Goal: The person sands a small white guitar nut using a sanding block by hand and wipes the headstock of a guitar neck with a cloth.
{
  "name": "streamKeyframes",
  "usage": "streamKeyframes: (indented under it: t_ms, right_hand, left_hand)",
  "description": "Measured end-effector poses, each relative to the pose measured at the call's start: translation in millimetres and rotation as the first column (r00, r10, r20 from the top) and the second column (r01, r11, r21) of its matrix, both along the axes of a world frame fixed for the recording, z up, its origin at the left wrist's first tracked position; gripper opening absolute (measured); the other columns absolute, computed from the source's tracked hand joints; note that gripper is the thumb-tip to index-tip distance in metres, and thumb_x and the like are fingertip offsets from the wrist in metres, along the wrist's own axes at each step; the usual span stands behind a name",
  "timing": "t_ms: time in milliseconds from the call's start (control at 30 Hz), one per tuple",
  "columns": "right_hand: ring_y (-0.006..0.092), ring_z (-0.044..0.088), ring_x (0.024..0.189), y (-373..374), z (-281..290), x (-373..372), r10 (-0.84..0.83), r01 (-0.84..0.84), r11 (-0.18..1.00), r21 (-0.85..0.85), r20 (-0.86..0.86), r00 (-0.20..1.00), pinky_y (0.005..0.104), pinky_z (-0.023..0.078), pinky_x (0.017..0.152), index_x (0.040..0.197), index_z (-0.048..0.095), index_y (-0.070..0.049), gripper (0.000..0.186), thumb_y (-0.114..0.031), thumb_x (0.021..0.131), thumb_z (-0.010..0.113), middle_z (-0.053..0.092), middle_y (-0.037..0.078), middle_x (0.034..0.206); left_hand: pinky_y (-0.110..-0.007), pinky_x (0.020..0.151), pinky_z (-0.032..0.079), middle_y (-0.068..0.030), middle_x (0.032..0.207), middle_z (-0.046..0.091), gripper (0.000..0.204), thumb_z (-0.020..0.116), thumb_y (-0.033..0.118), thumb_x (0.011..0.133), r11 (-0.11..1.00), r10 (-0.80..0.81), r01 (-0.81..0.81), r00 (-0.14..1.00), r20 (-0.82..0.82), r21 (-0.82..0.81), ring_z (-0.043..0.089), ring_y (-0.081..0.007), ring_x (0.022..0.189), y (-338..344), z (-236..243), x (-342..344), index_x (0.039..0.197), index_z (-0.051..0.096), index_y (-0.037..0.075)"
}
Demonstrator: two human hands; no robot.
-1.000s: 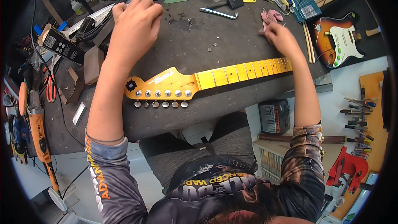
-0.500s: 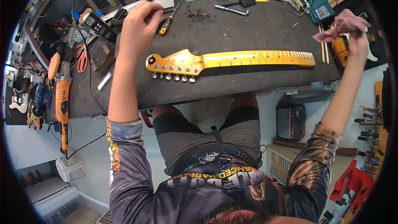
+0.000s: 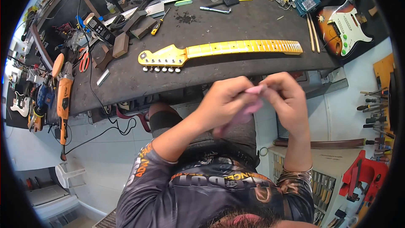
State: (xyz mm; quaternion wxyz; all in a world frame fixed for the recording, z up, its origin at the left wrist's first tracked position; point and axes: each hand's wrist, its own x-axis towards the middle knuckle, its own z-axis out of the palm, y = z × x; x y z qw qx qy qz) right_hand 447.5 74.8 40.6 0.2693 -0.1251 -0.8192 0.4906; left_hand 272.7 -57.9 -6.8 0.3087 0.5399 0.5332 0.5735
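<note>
Both my hands are together above my lap, just off the front edge of the workbench. My left hand [image 3: 231, 98] pinches a pink cloth [image 3: 249, 110] that hangs down blurred below the fingers. Close beside it, my right hand [image 3: 289, 98] grips the upper end of the same cloth. On the bench beyond them lies a yellow guitar neck [image 3: 228, 49], frets up, headstock to the left, its tuners pointing toward me. Neither hand touches the neck.
A yellow screwdriver [image 3: 157, 26] and a chrome wrench-like tool [image 3: 215, 10] lie behind the neck. Two wooden sticks [image 3: 313, 33] and a sunburst guitar body [image 3: 344, 29] are at right. An orange power tool [image 3: 64, 97] and red-handled scissors [image 3: 84, 61] are at left.
My right hand has brought the cloth from the bench's far right to above my lap. My left hand has come back from the headstock side and now holds the cloth too.
</note>
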Motion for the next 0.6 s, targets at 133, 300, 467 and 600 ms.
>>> streamKeyframes:
  t_ms: [133, 300, 467, 600]
  right_hand:
    - [0.0092, 0.065, 0.09, 4, -14, -21, 0.26, -0.214, 0.929, -0.301, 0.122, 0.958, 0.0278, 0.055, 0.081, 0.117, 0.068, 0.001, 0.012, -0.004, 0.107, 0.068, 0.072, 0.003, 0.102]
    - [0.017, 0.073, 0.092, 61, -39, -148, 0.139, -0.159, 0.984, 0.085, 0.204, 0.969, 0.0343, 0.057, 0.084, 0.111, 0.074, 0.0, 0.018, -0.017, 0.105, 0.07, 0.078, 0.009, 0.106]
    - [0.0377, 0.076, 0.105, 127, -80, -254, -0.203, -0.017, 0.731, 0.682, 0.24, 0.949, 0.0491, 0.059, 0.094, 0.109, 0.08, -0.007, 0.018, -0.018, 0.097, 0.072, 0.08, 0.016, 0.107]
    - [0.0379, 0.076, 0.105, 133, -85, -272, -0.252, -0.105, 0.675, 0.73, 0.362, 0.898, 0.0502, 0.059, 0.094, 0.106, 0.081, -0.009, 0.018, -0.018, 0.097, 0.068, 0.08, 0.016, 0.105]
  left_hand:
    - [-0.04, 0.081, 0.057, -0.0112, 0.101, 0.073, 0.013, 0.072, 0.008, 0.099, 0.908, 0.298, -0.195, 0.923, -0.245, 0.37, 0.071, -0.0253, 0.091, -38, -18, -17, 0.108, 0.079, 0.002]
    - [-0.03, 0.059, 0.062, -0.0152, 0.115, 0.076, 0.022, 0.061, 0.02, 0.116, 0.918, 0.366, -0.392, 0.768, 0.525, -0.066, 0.081, -0.0229, 0.089, -103, -28, -14, 0.119, 0.064, -0.001]
    - [-0.041, 0.095, 0.064, -0.0166, 0.126, 0.076, 0.03, 0.058, 0.02, 0.114, 0.897, 0.304, -0.442, 0.58, 0.756, -0.021, 0.077, -0.0257, 0.113, -138, -55, -33, 0.134, 0.064, -0.001]
    - [-0.047, 0.11, 0.056, -0.0195, 0.131, 0.074, 0.041, 0.054, 0.022, 0.11, 0.899, 0.171, -0.434, 0.463, 0.87, 0.054, 0.073, -0.0318, 0.123, -161, -60, -44, 0.141, 0.061, -0.005]
